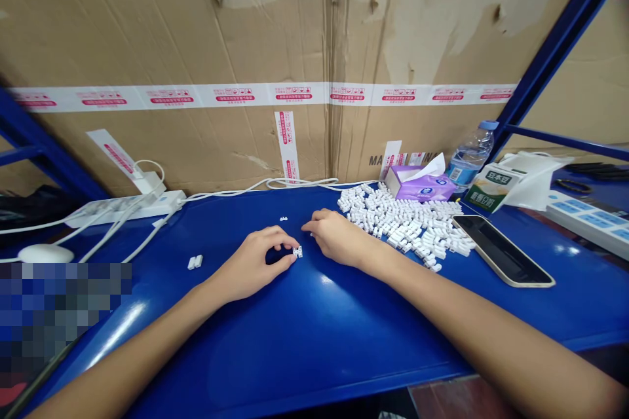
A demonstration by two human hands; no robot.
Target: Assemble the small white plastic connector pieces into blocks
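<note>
My left hand (258, 262) pinches a small white plastic piece (297, 252) with dark openings between thumb and fingertips, at the middle of the blue table (295, 340). Just to the right, my right hand (337, 236) is closed, its fingers curled together and low over the table. A speck of white shows under its fingertips, too small to name. Beyond the hands lie tiny white bits (284, 218). Off to the left of my left hand rest two white plastic pieces (195, 262) side by side.
A big heap of white plastic pieces (403, 219) spreads at the right. Around it are a purple tissue pack (425, 188), a water bottle (469, 157), a carton (491, 186) and a phone (504, 249). A power strip (122, 206) with cables stands at left, cardboard (246, 33) behind.
</note>
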